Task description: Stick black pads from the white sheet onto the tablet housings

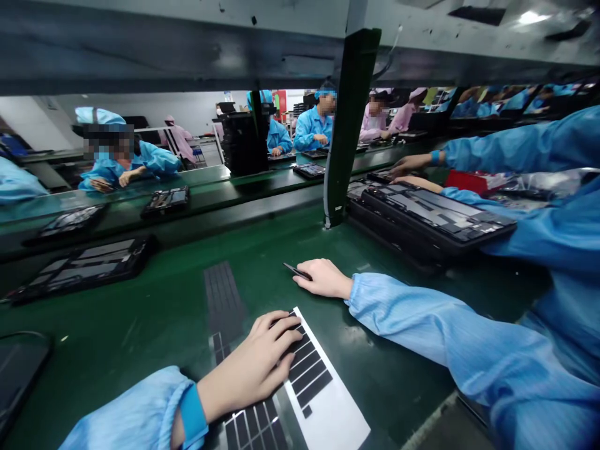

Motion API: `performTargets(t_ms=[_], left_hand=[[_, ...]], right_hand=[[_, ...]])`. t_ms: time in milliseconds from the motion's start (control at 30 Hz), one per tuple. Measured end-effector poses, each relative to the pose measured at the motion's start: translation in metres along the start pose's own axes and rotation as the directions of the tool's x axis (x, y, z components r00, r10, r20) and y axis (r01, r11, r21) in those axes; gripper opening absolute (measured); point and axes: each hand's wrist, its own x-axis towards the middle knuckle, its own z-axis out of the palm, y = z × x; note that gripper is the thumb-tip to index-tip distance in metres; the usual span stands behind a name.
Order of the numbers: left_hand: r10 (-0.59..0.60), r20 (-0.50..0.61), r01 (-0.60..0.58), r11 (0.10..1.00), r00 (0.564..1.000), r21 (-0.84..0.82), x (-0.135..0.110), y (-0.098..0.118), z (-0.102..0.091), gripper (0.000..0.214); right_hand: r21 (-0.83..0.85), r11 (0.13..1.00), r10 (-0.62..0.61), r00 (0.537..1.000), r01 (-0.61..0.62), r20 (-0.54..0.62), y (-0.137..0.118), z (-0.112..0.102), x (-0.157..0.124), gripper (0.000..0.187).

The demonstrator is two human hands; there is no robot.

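Observation:
My left hand (260, 356) lies with its fingers spread over the top part of a white backing sheet (335, 419). Rows of black adhesive strips (312, 375) show on that sheet beside my fingers. Under my wrist and forearm runs a clear sheet (257, 425) with dark rectangles, partly hidden. Farther up, my right hand (325, 279) is closed around slim dark tweezers (294, 270), their tip pointing left above the green bench (164, 331). A dark strip sheet (224, 294) lies flat to the left of the tweezers.
Opened tablet-like devices (84, 265) lie at left. More are stacked (431, 209) at right, where a co-worker's hand (415, 164) reaches in. A green post (349, 125) rises from the bench. Another device edge (21, 375) shows lower left. Several people sit across the line.

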Motion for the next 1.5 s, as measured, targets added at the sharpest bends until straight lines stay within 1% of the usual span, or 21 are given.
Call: performTargets(t_ms=[300, 467, 700, 967, 1300, 1500], left_hand=[[0.007, -0.01, -0.007, 1.0, 1.0, 0.006, 0.0011, 0.0003, 0.0005, 0.033], [0.016, -0.022, -0.015, 1.0, 1.0, 0.009, 0.0006, 0.0005, 0.0005, 0.032], [0.002, -0.005, -0.002, 1.0, 1.0, 0.015, 0.0003, 0.0006, 0.0009, 0.031], [0.021, -0.026, -0.021, 1.0, 0.999, 0.014, 0.0003, -0.0002, 0.0006, 0.031], [-0.013, 0.001, 0.013, 1.0, 1.0, 0.008, 0.001, 0.0009, 0.0, 0.031], [-0.013, 0.01, 0.013, 1.0, 1.0, 0.006, 0.0001, -0.0003, 0.0013, 0.03]], right_hand=[[0.008, 1.0, -0.003, 1.0, 0.003, -0.028, -0.0002, -0.0001, 0.0001, 0.029], [0.01, 1.0, 0.01, 1.0, -0.01, -0.011, -0.0002, 0.0001, 0.0004, 0.029], [0.004, 1.0, -0.005, 0.999, 0.005, -0.036, 0.0, -0.0008, -0.0001, 0.029], [0.009, 1.0, 0.003, 1.0, -0.003, -0.015, -0.0009, -0.0011, 0.0, 0.029], [0.016, 1.0, -0.009, 0.999, 0.009, -0.032, 0.0015, 0.0027, 0.0007, 0.029], [0.019, 1.0, -0.008, 0.999, 0.009, -0.039, 0.001, 0.0014, 0.0002, 0.029]])
